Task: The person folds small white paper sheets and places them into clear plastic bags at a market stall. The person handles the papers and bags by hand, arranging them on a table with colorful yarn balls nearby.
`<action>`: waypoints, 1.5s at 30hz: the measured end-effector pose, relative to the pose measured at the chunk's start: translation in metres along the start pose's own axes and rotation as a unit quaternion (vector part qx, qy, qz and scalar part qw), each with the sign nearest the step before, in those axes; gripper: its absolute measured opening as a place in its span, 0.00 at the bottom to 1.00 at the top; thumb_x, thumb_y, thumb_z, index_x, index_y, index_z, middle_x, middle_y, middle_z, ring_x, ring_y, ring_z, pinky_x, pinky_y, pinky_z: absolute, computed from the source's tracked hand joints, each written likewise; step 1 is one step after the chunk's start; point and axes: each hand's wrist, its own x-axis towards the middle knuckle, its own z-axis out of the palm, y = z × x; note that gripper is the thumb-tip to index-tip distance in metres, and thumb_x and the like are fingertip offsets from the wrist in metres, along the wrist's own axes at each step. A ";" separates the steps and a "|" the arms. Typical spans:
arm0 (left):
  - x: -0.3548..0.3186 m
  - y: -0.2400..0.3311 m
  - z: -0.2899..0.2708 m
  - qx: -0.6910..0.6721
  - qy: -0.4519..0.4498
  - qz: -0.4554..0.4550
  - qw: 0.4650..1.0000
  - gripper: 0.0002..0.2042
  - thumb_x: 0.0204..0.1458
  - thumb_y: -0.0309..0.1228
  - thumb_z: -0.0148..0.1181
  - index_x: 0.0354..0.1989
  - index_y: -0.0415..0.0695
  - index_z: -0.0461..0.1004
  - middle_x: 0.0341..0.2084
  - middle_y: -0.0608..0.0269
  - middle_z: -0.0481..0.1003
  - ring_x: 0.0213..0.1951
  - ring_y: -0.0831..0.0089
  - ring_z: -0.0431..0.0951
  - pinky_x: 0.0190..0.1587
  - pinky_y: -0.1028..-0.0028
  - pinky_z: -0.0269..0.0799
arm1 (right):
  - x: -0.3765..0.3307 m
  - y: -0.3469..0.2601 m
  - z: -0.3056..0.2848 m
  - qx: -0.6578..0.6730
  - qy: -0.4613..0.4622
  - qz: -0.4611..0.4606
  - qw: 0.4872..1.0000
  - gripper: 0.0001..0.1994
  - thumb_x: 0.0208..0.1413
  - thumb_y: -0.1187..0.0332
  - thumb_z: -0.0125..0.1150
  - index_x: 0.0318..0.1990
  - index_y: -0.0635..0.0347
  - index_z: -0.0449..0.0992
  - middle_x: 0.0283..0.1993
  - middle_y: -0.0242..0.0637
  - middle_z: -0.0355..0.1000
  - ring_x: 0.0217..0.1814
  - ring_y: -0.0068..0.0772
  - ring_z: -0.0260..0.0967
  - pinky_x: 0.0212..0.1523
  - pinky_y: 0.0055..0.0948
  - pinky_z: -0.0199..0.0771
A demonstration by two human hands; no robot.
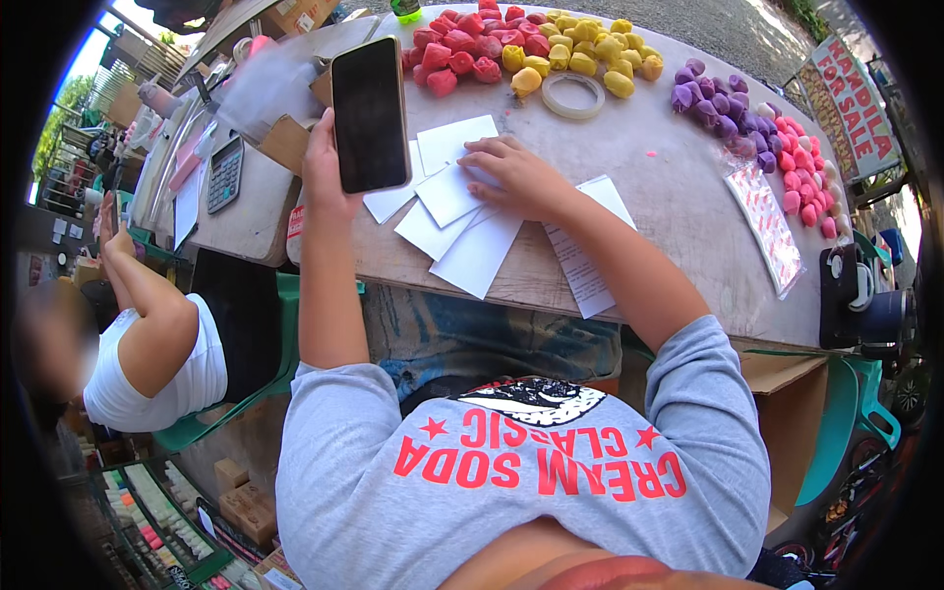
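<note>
My left hand [326,172] is closed around a smartphone [370,118], held upright above the table with its dark screen toward me. Under my right hand [521,179] lie several overlapping slips of white paper [477,254], fanned out near the table's front edge. The fingers of that hand are spread and a little bent, resting on the top slip. Beside my right forearm, a sheet with printed lines [578,270] pokes out, partly covered by the arm.
Red [457,44], yellow [585,49], purple [723,103] and pink [804,172] bud-shaped pieces line the far and right table edges. A tape roll [573,95], a plastic packet [765,226], a calculator [225,175] and a dark mug [882,317] stand around. Another person [162,354] sits left.
</note>
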 end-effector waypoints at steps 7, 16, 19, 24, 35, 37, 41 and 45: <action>-0.112 0.058 -0.067 0.337 0.131 -0.118 0.925 0.23 0.70 0.42 0.39 0.54 0.37 0.75 0.42 0.59 0.81 0.43 0.74 0.81 0.50 0.70 0.75 | -0.002 -0.017 -0.004 0.019 0.073 -0.027 0.997 0.22 0.61 0.52 0.61 0.58 0.51 0.76 0.71 0.45 0.61 0.73 0.53 0.55 0.71 0.43 0.59; -0.103 0.015 -0.080 0.772 0.231 0.072 0.588 0.17 0.64 0.42 0.50 0.49 0.47 0.80 0.45 0.56 0.80 0.43 0.55 0.80 0.50 0.63 0.72 | -0.005 -0.028 0.003 0.001 -0.030 -0.145 0.989 0.14 0.57 0.61 0.62 0.48 0.55 0.78 0.60 0.41 0.71 0.66 0.46 0.64 0.68 0.44 0.62; -0.096 0.001 -0.072 0.832 0.232 0.172 0.473 0.14 0.61 0.40 0.53 0.49 0.49 0.80 0.50 0.61 0.77 0.51 0.57 0.76 0.57 0.55 0.67 | -0.005 -0.021 0.005 0.029 -0.021 -0.135 0.990 0.12 0.55 0.63 0.61 0.45 0.55 0.77 0.59 0.40 0.71 0.66 0.46 0.64 0.68 0.45 0.62; -0.072 -0.039 -0.021 0.801 0.102 0.244 0.537 0.18 0.61 0.42 0.53 0.55 0.49 0.76 0.58 0.58 0.72 0.62 0.57 0.69 0.67 0.53 0.56 | -0.006 -0.027 -0.005 0.020 -0.050 -0.124 0.991 0.19 0.50 0.57 0.67 0.49 0.52 0.78 0.65 0.39 0.68 0.70 0.46 0.59 0.71 0.49 0.57; -0.079 -0.065 0.014 0.786 -0.075 0.112 0.603 0.21 0.62 0.38 0.54 0.62 0.48 0.72 0.63 0.55 0.70 0.66 0.53 0.64 0.68 0.58 0.59 | -0.012 -0.013 -0.006 0.011 -0.080 -0.080 0.994 0.38 0.36 0.50 0.79 0.60 0.47 0.75 0.73 0.35 0.62 0.76 0.48 0.52 0.75 0.49 0.53; -0.089 -0.064 0.018 0.778 -0.064 0.108 0.616 0.20 0.61 0.38 0.56 0.61 0.48 0.73 0.63 0.55 0.69 0.64 0.52 0.65 0.67 0.57 0.58 | -0.009 -0.015 -0.010 0.022 -0.078 -0.071 0.994 0.36 0.41 0.49 0.77 0.60 0.49 0.75 0.72 0.37 0.63 0.75 0.49 0.54 0.73 0.48 0.55; -0.093 -0.077 0.008 0.787 -0.013 0.216 0.578 0.20 0.59 0.40 0.58 0.60 0.49 0.74 0.64 0.57 0.68 0.66 0.51 0.63 0.68 0.54 0.55 | -0.010 -0.027 -0.020 0.026 -0.075 -0.070 0.994 0.30 0.53 0.46 0.68 0.60 0.50 0.75 0.70 0.40 0.64 0.72 0.49 0.57 0.72 0.47 0.56; -0.091 -0.083 0.004 0.798 -0.036 0.205 0.566 0.21 0.58 0.41 0.59 0.59 0.51 0.74 0.64 0.59 0.68 0.67 0.52 0.61 0.69 0.53 0.53 | -0.007 -0.025 -0.017 0.026 -0.022 -0.011 0.999 0.28 0.63 0.41 0.51 0.62 0.47 0.74 0.70 0.42 0.64 0.73 0.48 0.57 0.74 0.48 0.49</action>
